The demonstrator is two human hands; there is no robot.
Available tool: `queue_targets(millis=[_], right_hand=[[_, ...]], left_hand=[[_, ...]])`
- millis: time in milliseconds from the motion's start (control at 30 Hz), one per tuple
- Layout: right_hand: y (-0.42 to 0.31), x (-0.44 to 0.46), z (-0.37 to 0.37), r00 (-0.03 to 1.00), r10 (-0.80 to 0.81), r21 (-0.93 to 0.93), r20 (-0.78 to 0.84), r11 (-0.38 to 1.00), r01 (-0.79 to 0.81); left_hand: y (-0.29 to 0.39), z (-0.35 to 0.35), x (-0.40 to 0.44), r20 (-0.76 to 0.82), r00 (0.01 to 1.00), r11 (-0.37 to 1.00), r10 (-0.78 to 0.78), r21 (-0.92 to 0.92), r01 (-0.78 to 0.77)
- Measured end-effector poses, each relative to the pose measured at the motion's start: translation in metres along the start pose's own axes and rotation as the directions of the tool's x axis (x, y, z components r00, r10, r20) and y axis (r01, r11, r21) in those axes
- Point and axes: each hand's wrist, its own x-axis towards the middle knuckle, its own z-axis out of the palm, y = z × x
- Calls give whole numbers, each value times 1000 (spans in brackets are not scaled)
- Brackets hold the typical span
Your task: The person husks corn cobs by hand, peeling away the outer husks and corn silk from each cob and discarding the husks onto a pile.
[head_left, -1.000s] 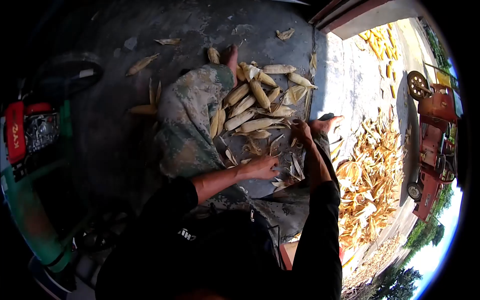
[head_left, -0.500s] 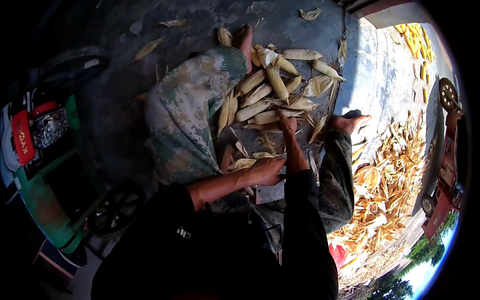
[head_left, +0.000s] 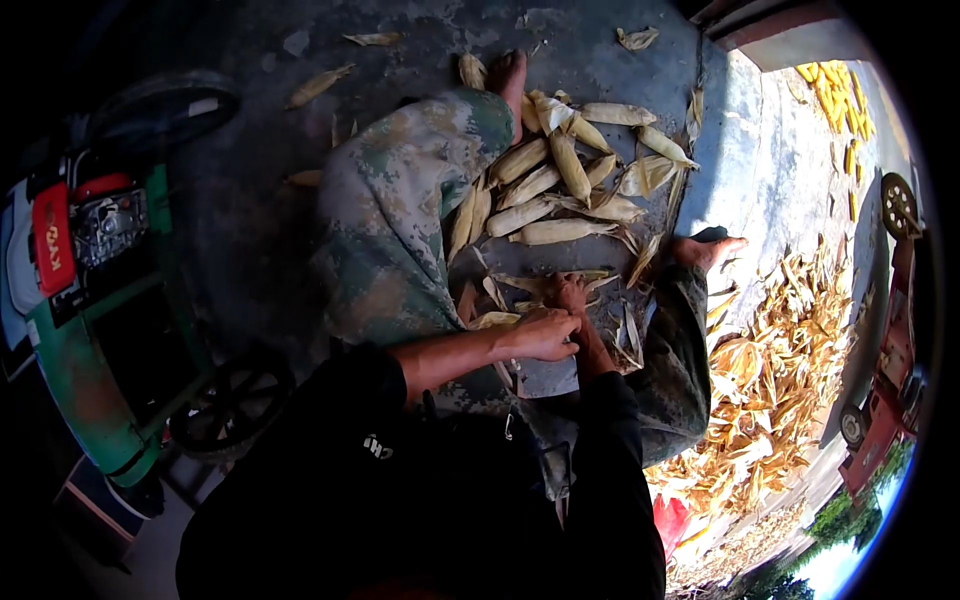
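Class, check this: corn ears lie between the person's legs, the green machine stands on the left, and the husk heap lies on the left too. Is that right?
Not quite: the head view shows the husk heap on the person's right, in sunlight. The corn ears between the legs and the green machine on the left are as stated.

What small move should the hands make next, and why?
Probably the left hand should move forward to the corn, because the right hand seems to hold it, with leafy ends showing on both sides, while the left hand is curled nearby, not on it.
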Motion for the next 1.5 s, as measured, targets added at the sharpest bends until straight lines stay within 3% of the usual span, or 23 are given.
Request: queue_targets(millis=[33, 67, 133, 200, 233, 300, 333, 400, 433, 533, 600, 667, 700, 733, 800, 833, 1000, 1133, 1400, 1500], right_hand=[[20, 9, 26, 989, -131, 49, -66, 990, 135], [15, 2, 9, 990, -120, 44, -76, 991, 123], [11, -18, -45, 999, -24, 559, 30, 829, 3], [3, -44, -96, 999, 51, 657, -7, 753, -34], [-2, -59, -121, 997, 61, 822, 49, 565, -75], [-23, -101, -175, 996, 0, 983, 94, 156, -93], [-31, -116, -191, 997, 21, 985, 71, 156, -73], [-46, -139, -212, 996, -80, 969, -33, 242, 52], [-53, -151, -216, 993, -87, 961, -82, 255, 102], [-60, -162, -195, 973, -125, 941, -195, 257, 222], [-63, -174, -192, 973, -103, 955, -206, 194, 223], [-68, -185, -195, 980, 45, 977, -193, 106, 187], [-69, -185, -194, 956, 121, 963, -267, 55, 262], [-64, -181, -185, 951, 124, 959, -284, 51, 280], [-56, -177, -175, 929, 192, 942, -316, 184, 282], [-59, -179, -170, 919, 231, 947, -320, 95, 306], [-70, -188, -160, 937, 269, 970, -225, -27, 241], [-70, -180, -152, 944, 275, 977, -184, -53, 206], [-74, -176, -149, 919, 327, 943, -219, -170, 285], [-75, -175, -148, 942, 299, 895, -151, -362, 259]], left_hand=[[-5, -1, 0, 26, 1000, 1000, -12, 4, 11], [-10, 1, 1, 52, 998, 1000, -17, 8, 17], [-27, 15, 6, 56, 998, 999, -31, 43, 29], [-47, 31, 16, -244, 969, 999, -28, -35, 20], [-43, 25, 19, -236, 972, 1000, 6, -23, -11], [-36, 6, 24, -500, 851, 981, -163, -172, 87], [-39, 2, 27, -563, 802, 978, -198, -173, 120], [-30, -18, 22, -453, 861, 935, -231, -348, 68], [-37, -12, 28, -396, 905, 894, -151, -447, -46], [-34, -13, 23, -309, 950, 944, -47, -325, -59], [-32, -9, 14, -338, 941, 965, 2, -247, -90], [-41, -6, 13, -350, 936, 989, 37, -124, -85], [-22, -16, 0, -254, 967, 983, -15, -182, -33], [-16, -16, -4, -249, 968, 996, 7, -85, -29], [-5, -15, -13, -249, 968, 999, 30, -23, -36], [-6, -13, -14, -252, 967, 999, 34, -13, -38], [-34, -3, -13, -209, 952, 956, 223, 237, -172], [-16, -9, -26, -163, 978, 982, 132, 156, -107], [-3, -5, -27, -224, 952, 972, 208, -64, -228], [2, -6, -26, -336, 900, 950, 277, -47, -310]])
